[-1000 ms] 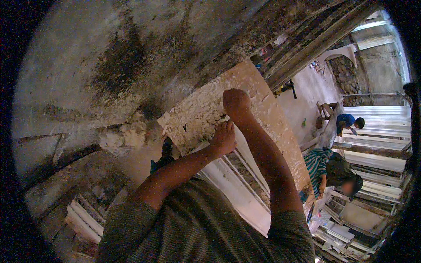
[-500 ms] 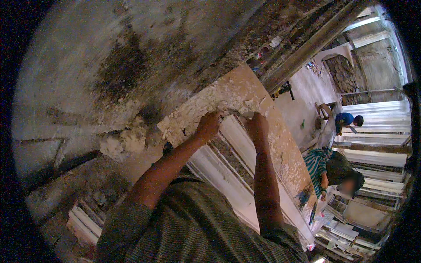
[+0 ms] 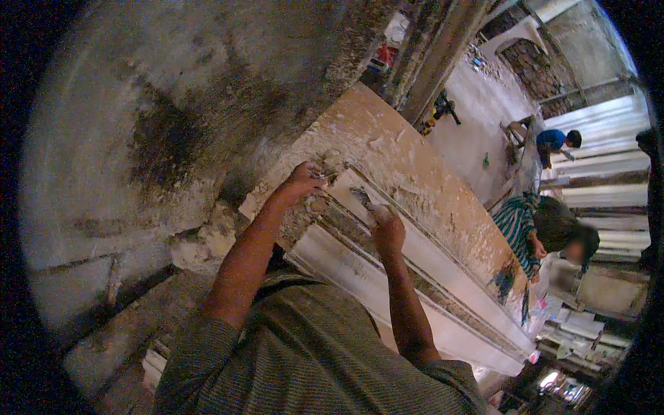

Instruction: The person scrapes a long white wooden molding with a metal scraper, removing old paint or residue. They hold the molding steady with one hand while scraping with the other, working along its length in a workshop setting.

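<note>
My right hand (image 3: 389, 234) is closed round the handle of a small putty knife (image 3: 360, 196). The dark blade lies over the white face of a long plaster moulding (image 3: 429, 243), close to its far end. At that end my left hand (image 3: 303, 182) is closed, with whitish stuff and something grey at the fingertips that I cannot make out. A pale lump of plaster (image 3: 335, 160) sits just beyond these fingers. Side by side with the first, a second white moulding (image 3: 360, 282) lies nearer my body. Both rest on a plaster-spattered board (image 3: 422, 169).
A stained wall (image 3: 166, 90) rises on the left, with a rough plaster heap (image 3: 207, 238) below it. Beyond the board's right edge a person in a striped top (image 3: 519, 225) bends over. Another person in blue (image 3: 551, 140) is farther back. A yellow-black tool (image 3: 440, 113) lies on the floor.
My hands have moved apart from the moulding's end: the left shifted left, the right came down nearer me, showing the putty knife. The view has shifted. The striped-top person's hands have moved.
</note>
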A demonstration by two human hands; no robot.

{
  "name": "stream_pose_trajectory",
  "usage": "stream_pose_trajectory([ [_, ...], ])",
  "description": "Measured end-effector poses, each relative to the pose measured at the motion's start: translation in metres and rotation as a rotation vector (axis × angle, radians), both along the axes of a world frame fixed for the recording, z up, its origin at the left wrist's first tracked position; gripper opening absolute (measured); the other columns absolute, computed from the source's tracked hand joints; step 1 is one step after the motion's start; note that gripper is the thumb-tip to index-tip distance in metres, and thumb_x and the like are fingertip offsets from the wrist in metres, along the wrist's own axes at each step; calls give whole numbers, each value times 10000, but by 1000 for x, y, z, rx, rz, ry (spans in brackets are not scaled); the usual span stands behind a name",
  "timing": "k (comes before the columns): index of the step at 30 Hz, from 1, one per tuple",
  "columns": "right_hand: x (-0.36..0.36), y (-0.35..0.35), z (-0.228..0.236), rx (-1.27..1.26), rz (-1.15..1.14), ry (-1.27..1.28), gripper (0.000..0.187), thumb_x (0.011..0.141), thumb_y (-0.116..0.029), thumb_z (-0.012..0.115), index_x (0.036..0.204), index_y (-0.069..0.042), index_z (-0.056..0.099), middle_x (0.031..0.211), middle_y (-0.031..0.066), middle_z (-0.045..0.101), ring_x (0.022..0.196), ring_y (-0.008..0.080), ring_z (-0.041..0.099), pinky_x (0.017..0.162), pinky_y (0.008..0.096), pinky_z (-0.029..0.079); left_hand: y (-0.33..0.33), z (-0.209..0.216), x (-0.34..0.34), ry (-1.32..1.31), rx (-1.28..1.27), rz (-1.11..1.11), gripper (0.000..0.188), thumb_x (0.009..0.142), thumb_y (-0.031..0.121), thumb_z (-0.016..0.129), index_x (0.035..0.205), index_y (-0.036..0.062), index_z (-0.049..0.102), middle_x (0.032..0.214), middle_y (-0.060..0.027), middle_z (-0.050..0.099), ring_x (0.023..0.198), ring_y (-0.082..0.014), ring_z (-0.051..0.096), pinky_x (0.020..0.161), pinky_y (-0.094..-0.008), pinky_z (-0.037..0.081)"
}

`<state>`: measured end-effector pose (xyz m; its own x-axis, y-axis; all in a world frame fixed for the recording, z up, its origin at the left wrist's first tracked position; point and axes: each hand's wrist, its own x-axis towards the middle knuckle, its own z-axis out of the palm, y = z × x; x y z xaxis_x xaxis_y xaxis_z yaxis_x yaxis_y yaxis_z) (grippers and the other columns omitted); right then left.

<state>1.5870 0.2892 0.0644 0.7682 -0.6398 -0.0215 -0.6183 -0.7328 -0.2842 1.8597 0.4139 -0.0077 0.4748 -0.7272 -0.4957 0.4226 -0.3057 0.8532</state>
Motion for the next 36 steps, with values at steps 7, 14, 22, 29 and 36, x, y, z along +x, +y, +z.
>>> stream_pose_trajectory([
  [7,39,12,-16,289,-141,-192,306,825,-167,722,1109,-69,661,918,203,667,825,415,653,675,489,528,9,-18,12,83,102,-252,382,840,122,721,1183,9,596,943,-68,647,858,-197,642,767,-398,573],
  [14,99,21,-27,357,-69,-88,430,845,-307,668,1158,-13,649,988,244,646,942,444,599,838,539,476,5,-7,-7,446,84,-123,403,929,336,616,1237,77,611,1055,-35,595,954,-191,595,821,-411,533],
  [22,69,-1,-90,274,-238,-154,371,731,-215,764,940,35,586,849,260,603,863,450,602,769,533,479,31,-6,11,-136,193,25,574,884,432,659,1319,67,574,1349,-182,543,1175,-318,559,913,-483,487],
  [29,59,16,-10,310,-345,-20,394,831,-248,724,1098,10,591,1056,251,633,992,438,626,819,514,510,-16,-9,22,-923,378,-228,615,822,450,708,1285,55,613,1204,-241,578,1131,-377,563,995,-451,465],
  [36,56,10,16,116,-106,21,436,817,-256,741,1160,-26,604,1220,221,617,1015,404,650,844,484,545,-57,30,28,-950,447,-523,535,770,466,735,1127,68,706,1200,-230,593,1199,-391,516,1010,-465,464],
])
